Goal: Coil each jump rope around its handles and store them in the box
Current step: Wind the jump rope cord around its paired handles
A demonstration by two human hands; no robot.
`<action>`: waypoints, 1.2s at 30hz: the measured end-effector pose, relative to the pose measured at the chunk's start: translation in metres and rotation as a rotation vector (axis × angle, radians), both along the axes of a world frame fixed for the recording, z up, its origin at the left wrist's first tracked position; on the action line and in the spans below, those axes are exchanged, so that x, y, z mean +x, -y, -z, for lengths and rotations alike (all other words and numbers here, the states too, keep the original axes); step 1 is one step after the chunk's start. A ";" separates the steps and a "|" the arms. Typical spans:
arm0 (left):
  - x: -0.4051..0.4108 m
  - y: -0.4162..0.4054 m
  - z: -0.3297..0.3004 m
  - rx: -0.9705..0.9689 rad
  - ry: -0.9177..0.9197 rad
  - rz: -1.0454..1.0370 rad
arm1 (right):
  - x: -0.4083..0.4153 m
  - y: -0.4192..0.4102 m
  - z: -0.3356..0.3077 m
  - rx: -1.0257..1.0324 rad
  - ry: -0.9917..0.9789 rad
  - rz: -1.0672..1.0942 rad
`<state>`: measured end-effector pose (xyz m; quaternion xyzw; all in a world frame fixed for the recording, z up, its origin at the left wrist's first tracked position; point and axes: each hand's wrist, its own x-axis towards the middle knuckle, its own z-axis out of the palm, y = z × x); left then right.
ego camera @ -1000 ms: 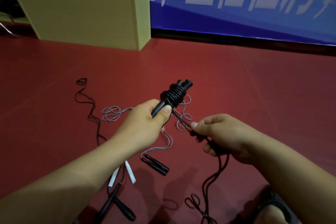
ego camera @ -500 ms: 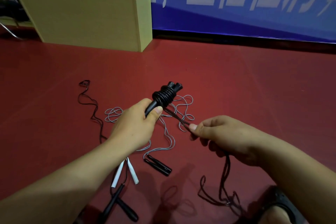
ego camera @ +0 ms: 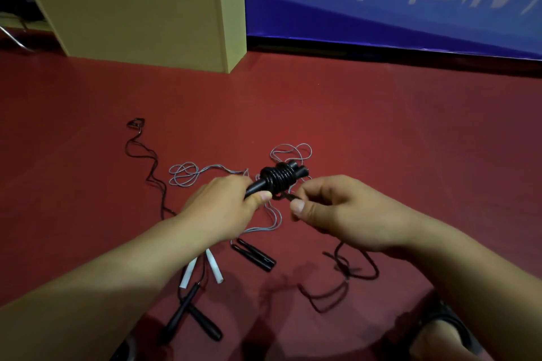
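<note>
My left hand (ego camera: 223, 205) grips the two black handles of a jump rope, held side by side, with a thick coil of black rope (ego camera: 277, 180) wound round them. My right hand (ego camera: 331, 208) pinches the black cord just below the coil; the loose remainder of that cord (ego camera: 349, 269) trails over the red floor under my right wrist. On the floor lie a grey rope (ego camera: 183, 174) with black handles (ego camera: 253, 255), a pair of white handles (ego camera: 215, 269), and a thin black rope (ego camera: 146, 155) with black handles (ego camera: 190, 322).
A tall beige panel or box (ego camera: 140, 6) stands on the red floor at the back left. A blue banner (ego camera: 396, 0) runs along the back wall. A sandalled foot (ego camera: 443, 337) is at the bottom right.
My right hand has moved up and left, close under the coil, drawing the cord in. The handles have tilted toward level, and the loose cord on the floor has shortened.
</note>
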<state>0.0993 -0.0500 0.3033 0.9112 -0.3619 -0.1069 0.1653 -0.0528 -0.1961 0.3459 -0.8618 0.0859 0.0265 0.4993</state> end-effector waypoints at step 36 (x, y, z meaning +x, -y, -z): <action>-0.050 -0.005 -0.045 -0.003 -0.351 0.671 | -0.001 0.039 0.022 0.237 0.054 0.299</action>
